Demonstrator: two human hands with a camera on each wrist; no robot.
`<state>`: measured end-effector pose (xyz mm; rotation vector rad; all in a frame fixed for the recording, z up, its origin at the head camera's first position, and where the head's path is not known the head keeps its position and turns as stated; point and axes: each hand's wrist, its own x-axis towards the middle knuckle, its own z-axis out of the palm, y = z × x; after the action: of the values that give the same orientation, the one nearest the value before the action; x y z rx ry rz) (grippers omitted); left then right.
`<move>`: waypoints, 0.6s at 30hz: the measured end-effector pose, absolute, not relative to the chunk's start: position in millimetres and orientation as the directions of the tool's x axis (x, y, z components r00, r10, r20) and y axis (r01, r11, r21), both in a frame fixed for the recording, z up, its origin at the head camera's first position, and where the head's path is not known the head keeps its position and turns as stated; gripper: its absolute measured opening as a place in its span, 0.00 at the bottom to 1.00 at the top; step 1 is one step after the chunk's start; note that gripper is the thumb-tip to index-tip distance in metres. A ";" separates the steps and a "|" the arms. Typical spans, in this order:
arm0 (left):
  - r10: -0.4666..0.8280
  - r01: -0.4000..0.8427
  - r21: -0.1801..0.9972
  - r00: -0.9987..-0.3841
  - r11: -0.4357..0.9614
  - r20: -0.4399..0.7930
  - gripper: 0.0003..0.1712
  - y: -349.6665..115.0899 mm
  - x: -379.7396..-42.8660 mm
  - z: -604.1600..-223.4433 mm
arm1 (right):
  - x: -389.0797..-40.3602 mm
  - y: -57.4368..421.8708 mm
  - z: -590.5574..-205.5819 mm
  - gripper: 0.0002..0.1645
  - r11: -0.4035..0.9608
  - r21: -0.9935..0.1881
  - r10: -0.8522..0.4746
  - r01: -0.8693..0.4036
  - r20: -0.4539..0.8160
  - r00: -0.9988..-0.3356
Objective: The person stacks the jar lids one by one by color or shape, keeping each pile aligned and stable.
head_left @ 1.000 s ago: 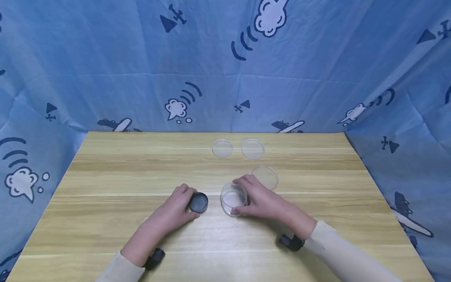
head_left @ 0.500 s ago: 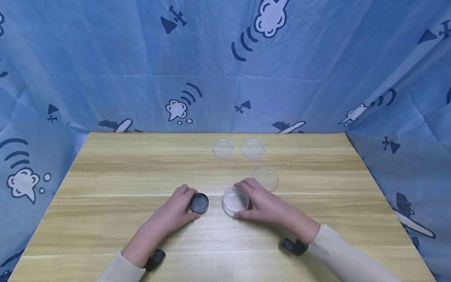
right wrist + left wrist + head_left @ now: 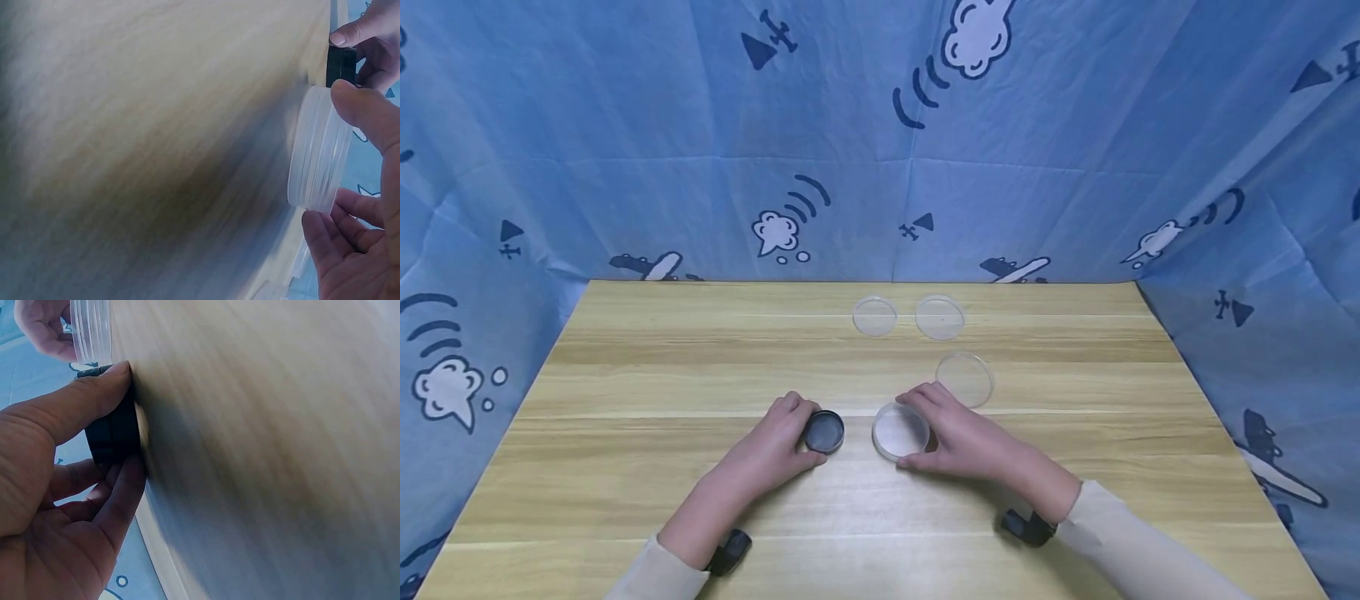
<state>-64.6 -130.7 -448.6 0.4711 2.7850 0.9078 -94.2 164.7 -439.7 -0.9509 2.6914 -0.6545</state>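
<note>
In the head view, just below the centre of the frame, the left hand [image 3: 782, 437] grips a black round case [image 3: 824, 432], and the right hand [image 3: 951, 429] holds a clear dish [image 3: 900, 431] by opposite edges. A clear disc [image 3: 967, 371] beside the right knuckles could get bumped; a smaller disc [image 3: 874, 317] and a larger disc [image 3: 940, 317] lie farther up the table [image 3: 647, 383], out of the way.

In the left wrist view, the case, at upper left, looks stiff and light; its side suits this thumb-and-finger pinch.

In the right wrist view, the dish, at right, seems thin, smooth plastic, probably slippery and crackable, best held lightly by its ridged wall.
</note>
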 end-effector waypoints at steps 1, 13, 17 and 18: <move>0.348 0.242 0.598 -0.935 0.764 -0.067 0.29 -130.6 -64.6 -448.6 | -94.0 164.6 -439.7 0.49 0.691 -0.475 -0.639 -0.545 -0.049 -0.767; 0.344 0.234 0.600 -0.936 0.765 -0.073 0.30 -130.5 -65.0 -449.3 | -91.8 164.0 -444.4 0.49 0.682 -0.469 -0.642 -0.561 -0.018 -0.766; 0.343 0.231 0.603 -0.936 0.763 -0.075 0.29 -130.6 -65.1 -449.7 | -91.4 164.2 -445.6 0.49 0.680 -0.466 -0.644 -0.566 -0.011 -0.765; 0.343 0.230 0.604 -0.936 0.763 -0.076 0.29 -130.5 -65.2 -449.8 | -91.4 164.2 -445.8 0.49 0.679 -0.465 -0.645 -0.569 -0.007 -0.764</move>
<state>-65.2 -130.5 -449.8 0.4556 2.7768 0.9161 -91.4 164.2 -445.8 -0.9915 2.7195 -0.6666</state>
